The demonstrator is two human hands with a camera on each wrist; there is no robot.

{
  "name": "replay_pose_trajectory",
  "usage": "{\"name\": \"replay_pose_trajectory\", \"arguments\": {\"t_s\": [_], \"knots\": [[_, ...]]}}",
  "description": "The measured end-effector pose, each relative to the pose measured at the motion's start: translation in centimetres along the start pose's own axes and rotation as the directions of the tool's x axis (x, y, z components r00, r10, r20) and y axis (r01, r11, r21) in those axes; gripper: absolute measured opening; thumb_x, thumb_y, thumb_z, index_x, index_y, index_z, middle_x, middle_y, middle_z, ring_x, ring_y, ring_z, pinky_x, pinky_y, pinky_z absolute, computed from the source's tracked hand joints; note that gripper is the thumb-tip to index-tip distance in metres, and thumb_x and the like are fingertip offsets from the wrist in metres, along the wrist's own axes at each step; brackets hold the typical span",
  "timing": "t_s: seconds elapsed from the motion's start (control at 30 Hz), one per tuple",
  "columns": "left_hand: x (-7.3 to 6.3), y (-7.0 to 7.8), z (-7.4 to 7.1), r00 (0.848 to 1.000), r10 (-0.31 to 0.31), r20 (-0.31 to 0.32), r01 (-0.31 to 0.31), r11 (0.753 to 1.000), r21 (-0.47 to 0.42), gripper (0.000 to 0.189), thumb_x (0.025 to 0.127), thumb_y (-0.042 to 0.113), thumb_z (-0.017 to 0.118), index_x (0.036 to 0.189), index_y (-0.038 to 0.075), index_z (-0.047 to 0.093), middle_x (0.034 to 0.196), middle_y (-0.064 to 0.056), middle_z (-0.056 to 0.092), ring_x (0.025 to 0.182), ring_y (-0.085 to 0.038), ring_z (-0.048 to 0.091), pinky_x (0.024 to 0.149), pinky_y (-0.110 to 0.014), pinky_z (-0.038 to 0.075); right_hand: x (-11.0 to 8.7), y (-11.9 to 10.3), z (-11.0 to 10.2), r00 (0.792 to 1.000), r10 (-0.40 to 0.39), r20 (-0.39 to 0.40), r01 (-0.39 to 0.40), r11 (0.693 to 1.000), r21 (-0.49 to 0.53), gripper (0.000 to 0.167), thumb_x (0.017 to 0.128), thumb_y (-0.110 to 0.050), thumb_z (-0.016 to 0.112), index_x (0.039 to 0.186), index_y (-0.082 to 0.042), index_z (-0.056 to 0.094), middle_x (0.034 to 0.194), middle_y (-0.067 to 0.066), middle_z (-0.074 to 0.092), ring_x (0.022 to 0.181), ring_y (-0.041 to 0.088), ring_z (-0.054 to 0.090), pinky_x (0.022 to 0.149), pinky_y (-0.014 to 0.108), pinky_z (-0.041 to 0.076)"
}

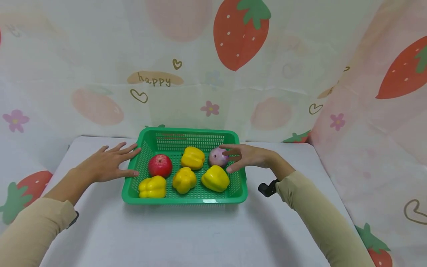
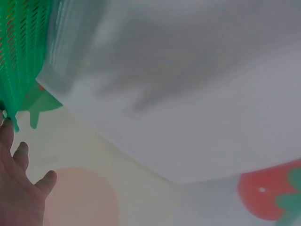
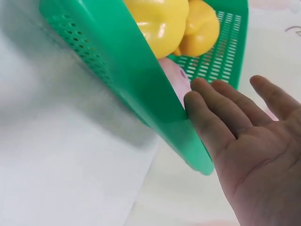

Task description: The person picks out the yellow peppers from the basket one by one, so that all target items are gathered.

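Beige cloth covers the arm at the far left, a sleeve [image 1: 36, 224] that ends at the wrist of the left hand [image 1: 108, 163]. That hand lies with its fingers spread and nearly straight, thumb and fingertips at the left rim of a green plastic basket [image 1: 185, 201]; it is not wrapped round anything. The basket stands on a white table [image 1: 207, 237], in front of a cloth backdrop [image 1: 186, 116] printed with strawberries, flowers and hearts.

Inside, at the front left, lies a yellow pepper [image 1: 152, 187], with a red round fruit [image 1: 160, 165] just behind it. A second yellow pepper [image 1: 184, 180] sits near the middle, a third [image 1: 192, 158] behind it and slightly to the right, and a fourth [image 1: 215, 178] at the front right. Behind this last one is a purple round item [image 1: 217, 157], partly hidden by fingers in the head view.

The right hand [image 1: 251, 155] is at the basket's right rim, well apart from the other hand, its fingers extended and gripping nothing. Whether its fingertips touch the rim I cannot tell. A black device [image 1: 268, 188] shows at its wrist, beside the right sleeve [image 1: 321, 215].
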State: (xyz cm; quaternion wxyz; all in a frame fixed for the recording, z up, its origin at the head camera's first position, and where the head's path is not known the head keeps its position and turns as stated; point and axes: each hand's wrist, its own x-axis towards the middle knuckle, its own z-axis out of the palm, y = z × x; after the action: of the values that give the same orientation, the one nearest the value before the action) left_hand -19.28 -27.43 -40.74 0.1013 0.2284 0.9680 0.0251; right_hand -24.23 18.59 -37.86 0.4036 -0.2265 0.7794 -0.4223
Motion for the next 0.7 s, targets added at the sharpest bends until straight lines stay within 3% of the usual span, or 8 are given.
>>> {"name": "replay_pose_trajectory", "arguments": {"t_s": [0.27,0.43,0.7], "knots": [[0.0,0.0,-0.1,1.000,0.007,-0.002,-0.007,1.000,0.005,0.089,0.089,0.071,0.051,0.155,0.013,0.035,0.160,-0.017,0.031,0.144,-0.049,0.024,0.109,-0.074,0.020,2.5,0.2,0.9,0.998,0.043,0.041,-0.042,0.999,-0.009,0.093,0.087,-0.020,0.077,0.160,-0.015,0.020,0.158,0.015,0.035,0.144,0.031,0.036,0.115,0.049,0.034],[-0.2,-0.1,0.1,1.000,0.003,-0.003,-0.003,1.000,-0.011,0.089,0.090,0.071,0.050,0.156,0.013,0.034,0.161,-0.016,0.029,0.145,-0.048,0.023,0.109,-0.074,0.020,3.6,-0.2,1.4,0.994,0.105,0.029,-0.105,0.994,-0.006,0.087,0.088,-0.018,0.076,0.159,-0.019,0.024,0.159,0.012,0.034,0.145,0.026,0.036,0.112,0.044,0.040],[-0.1,-0.2,0.1,1.000,0.010,-0.012,-0.011,1.000,-0.008,0.090,0.090,0.072,0.050,0.155,0.013,0.035,0.160,-0.016,0.030,0.145,-0.048,0.022,0.109,-0.074,0.020,5.1,-0.1,1.9,0.980,0.200,0.021,-0.200,0.979,0.035,0.089,0.086,-0.023,0.080,0.158,-0.021,0.028,0.161,0.009,0.032,0.146,0.028,0.033,0.105,0.061,0.041]]}}
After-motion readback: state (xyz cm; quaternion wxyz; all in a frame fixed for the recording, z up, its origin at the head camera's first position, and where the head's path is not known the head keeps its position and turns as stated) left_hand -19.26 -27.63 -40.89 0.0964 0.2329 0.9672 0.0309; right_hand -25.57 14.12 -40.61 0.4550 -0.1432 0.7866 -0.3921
